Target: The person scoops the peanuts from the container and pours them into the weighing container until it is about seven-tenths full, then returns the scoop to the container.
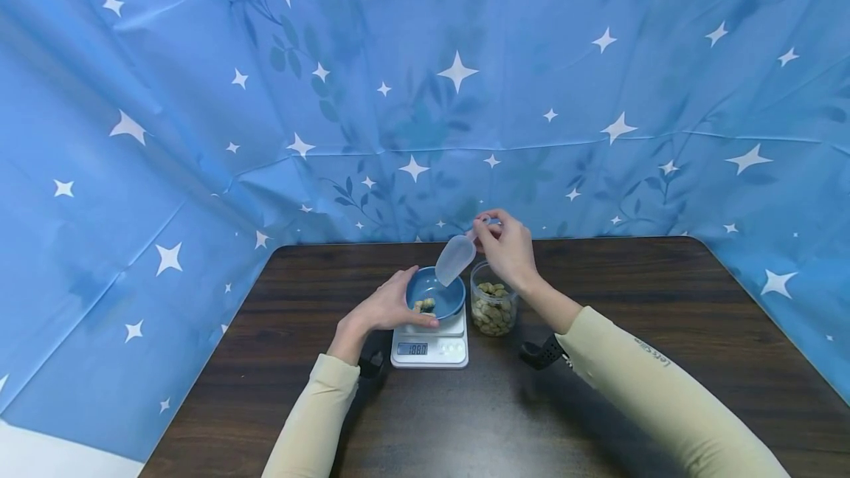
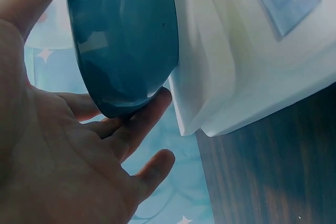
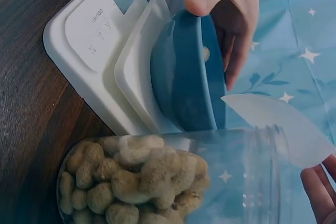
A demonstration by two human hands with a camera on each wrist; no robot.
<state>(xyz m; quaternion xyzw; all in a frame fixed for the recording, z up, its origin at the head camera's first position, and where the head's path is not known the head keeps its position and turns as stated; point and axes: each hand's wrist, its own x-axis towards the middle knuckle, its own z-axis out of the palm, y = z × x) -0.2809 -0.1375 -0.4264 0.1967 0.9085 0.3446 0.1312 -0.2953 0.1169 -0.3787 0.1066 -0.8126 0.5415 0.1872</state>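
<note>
A blue bowl (image 1: 422, 286) stands on a white kitchen scale (image 1: 432, 354), with a few peanuts (image 1: 425, 306) in its near part. My left hand (image 1: 388, 305) grips the bowl from the left, thumb at the near rim and fingers round the outer wall. From the right, my right hand (image 1: 508, 249) pinches the handle of a translucent white scoop (image 1: 454, 260), its tip tilted down over the bowl. No peanut shows in the scoop. Beside the scale is a clear jar (image 3: 231, 182) partly filled with unshelled peanuts (image 3: 142, 177), below my right hand.
The scale's display (image 1: 413, 349) shows digits. Everything stands on a dark wood table (image 1: 279, 360), near its far edge. Behind hangs a blue curtain (image 1: 425, 94) with white stars. Dark wrist-worn gear (image 1: 541, 352) sits under the right forearm.
</note>
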